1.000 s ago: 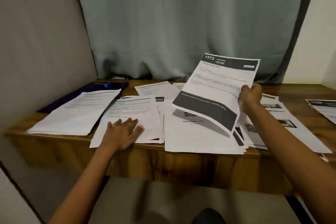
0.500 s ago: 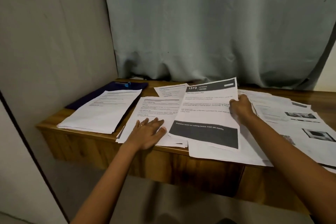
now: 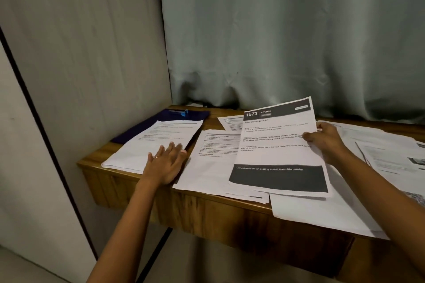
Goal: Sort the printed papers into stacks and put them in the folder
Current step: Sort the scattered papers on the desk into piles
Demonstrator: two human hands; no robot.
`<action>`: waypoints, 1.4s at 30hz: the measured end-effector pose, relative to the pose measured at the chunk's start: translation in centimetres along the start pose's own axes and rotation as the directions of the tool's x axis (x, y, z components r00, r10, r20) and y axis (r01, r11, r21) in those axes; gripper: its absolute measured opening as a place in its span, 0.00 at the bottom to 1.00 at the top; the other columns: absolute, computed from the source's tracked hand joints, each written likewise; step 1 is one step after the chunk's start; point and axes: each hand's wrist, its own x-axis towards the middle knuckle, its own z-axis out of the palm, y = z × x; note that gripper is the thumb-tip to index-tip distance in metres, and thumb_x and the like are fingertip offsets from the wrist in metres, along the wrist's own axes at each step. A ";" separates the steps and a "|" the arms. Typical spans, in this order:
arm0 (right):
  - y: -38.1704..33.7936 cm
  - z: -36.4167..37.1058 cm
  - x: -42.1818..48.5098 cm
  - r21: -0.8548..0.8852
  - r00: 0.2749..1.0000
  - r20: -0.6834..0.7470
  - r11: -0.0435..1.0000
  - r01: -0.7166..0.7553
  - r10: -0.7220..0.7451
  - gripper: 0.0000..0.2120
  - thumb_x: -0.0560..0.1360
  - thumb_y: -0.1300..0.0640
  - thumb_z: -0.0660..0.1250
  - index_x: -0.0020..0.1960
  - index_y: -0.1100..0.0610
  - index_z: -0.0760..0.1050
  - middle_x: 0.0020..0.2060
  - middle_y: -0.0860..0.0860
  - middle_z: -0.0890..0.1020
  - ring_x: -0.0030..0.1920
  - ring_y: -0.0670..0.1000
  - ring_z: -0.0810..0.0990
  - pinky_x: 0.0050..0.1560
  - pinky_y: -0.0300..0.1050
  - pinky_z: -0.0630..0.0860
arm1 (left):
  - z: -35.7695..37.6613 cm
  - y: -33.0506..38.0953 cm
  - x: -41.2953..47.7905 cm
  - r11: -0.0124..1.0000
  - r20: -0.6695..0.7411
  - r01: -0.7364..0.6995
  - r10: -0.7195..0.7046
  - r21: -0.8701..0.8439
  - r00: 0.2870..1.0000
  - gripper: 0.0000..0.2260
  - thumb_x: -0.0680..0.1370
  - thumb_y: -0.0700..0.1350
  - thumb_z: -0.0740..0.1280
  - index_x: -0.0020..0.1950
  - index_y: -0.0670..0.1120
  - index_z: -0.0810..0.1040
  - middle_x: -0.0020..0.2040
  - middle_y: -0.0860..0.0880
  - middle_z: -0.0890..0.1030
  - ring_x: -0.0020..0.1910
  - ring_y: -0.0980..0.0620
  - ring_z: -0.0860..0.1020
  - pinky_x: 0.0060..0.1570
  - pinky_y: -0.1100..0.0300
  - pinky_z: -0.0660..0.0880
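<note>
Pinches, with the right hand (image 3: 326,142), the right edge of the white printed sheet with black header and dark bottom band (image 3: 276,151). Holds it tilted, far end raised, near end lying across the middle stack of white text pages (image 3: 211,161). Presses, with the left hand (image 3: 165,163), fingers straight and flat, on the near corner of the left stack of white printed pages (image 3: 161,138), at 9 o'clock from the sheet. Further out, at 11 o'clock: the dark blue flat folder (image 3: 195,114), mostly buried under that left stack.

Could slip from such a thin pinch on one edge only. Could then slide over the front of the brown wooden desk (image 3: 207,213), like the loose white sheets (image 3: 322,213) overhanging at 5 o'clock. Could also land half on one pile and half on another, and so mix the sorting. Probably hard to open the folder while loaded with paper.

Cannot tell how the right fingers lie beneath the sheet. Cannot read the small print. Cut off by the frame at 3 o'clock: the spread papers with photographs (image 3: 391,151). Cannot tell whether clip or pen: the small blue object (image 3: 179,111) on the folder's far edge.
</note>
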 end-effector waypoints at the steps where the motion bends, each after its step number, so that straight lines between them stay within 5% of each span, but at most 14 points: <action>1: -0.3 0.6 -0.1 0.001 1.000 0.017 1.000 0.000 0.000 0.18 0.76 0.64 0.67 0.64 0.59 0.69 0.64 0.56 0.76 0.57 0.61 0.78 0.53 0.52 0.77 | 0.2 -0.1 0.0 1.000 0.035 0.006 -0.007 0.013 0.999 0.28 0.80 0.62 0.40 0.79 0.55 0.50 0.79 0.51 0.48 0.78 0.46 0.46 0.73 0.41 0.40; 6: -0.6 3.9 -0.8 -0.068 0.995 0.096 0.998 0.018 -0.011 0.18 0.77 0.63 0.66 0.65 0.58 0.68 0.63 0.56 0.76 0.49 0.56 0.78 0.37 0.45 0.76 | 1.1 -0.5 -0.3 0.994 0.039 -0.009 0.005 0.109 0.999 0.27 0.81 0.62 0.39 0.79 0.56 0.50 0.79 0.52 0.49 0.78 0.47 0.46 0.74 0.42 0.41; 15: 2.6 6.9 -0.7 -0.068 0.991 0.128 0.997 -0.023 0.032 0.11 0.76 0.62 0.67 0.56 0.55 0.70 0.59 0.56 0.78 0.53 0.59 0.80 0.54 0.55 0.79 | 1.8 -0.9 0.4 0.990 0.023 -0.005 0.002 0.143 1.000 0.31 0.78 0.65 0.36 0.78 0.57 0.50 0.79 0.53 0.49 0.78 0.48 0.47 0.74 0.43 0.41; 29: 3.8 6.9 -0.4 -0.147 0.995 0.091 0.988 0.050 -0.037 0.11 0.76 0.59 0.68 0.56 0.56 0.72 0.56 0.52 0.79 0.47 0.51 0.78 0.44 0.42 0.76 | 2.4 -1.1 0.5 0.986 -0.004 -0.017 0.018 0.169 1.000 0.37 0.70 0.66 0.33 0.78 0.57 0.45 0.79 0.53 0.46 0.78 0.48 0.45 0.74 0.45 0.41; 37: 1.8 5.2 -1.1 0.104 0.941 0.290 0.972 -0.213 0.175 0.12 0.73 0.63 0.70 0.55 0.60 0.75 0.52 0.56 0.83 0.47 0.58 0.84 0.49 0.55 0.81 | 2.0 -1.2 0.5 0.996 -0.036 -0.035 0.038 0.083 0.999 0.38 0.70 0.68 0.36 0.79 0.55 0.48 0.79 0.51 0.49 0.78 0.46 0.49 0.74 0.42 0.44; 42: 0.9 3.3 -1.3 0.140 0.967 0.242 0.984 -0.113 0.076 0.14 0.73 0.69 0.69 0.56 0.59 0.74 0.54 0.55 0.82 0.47 0.56 0.83 0.43 0.49 0.82 | 0.8 -0.1 0.4 0.996 -0.130 -0.074 0.081 0.053 0.988 0.39 0.71 0.69 0.37 0.78 0.53 0.55 0.78 0.46 0.56 0.77 0.43 0.54 0.73 0.39 0.47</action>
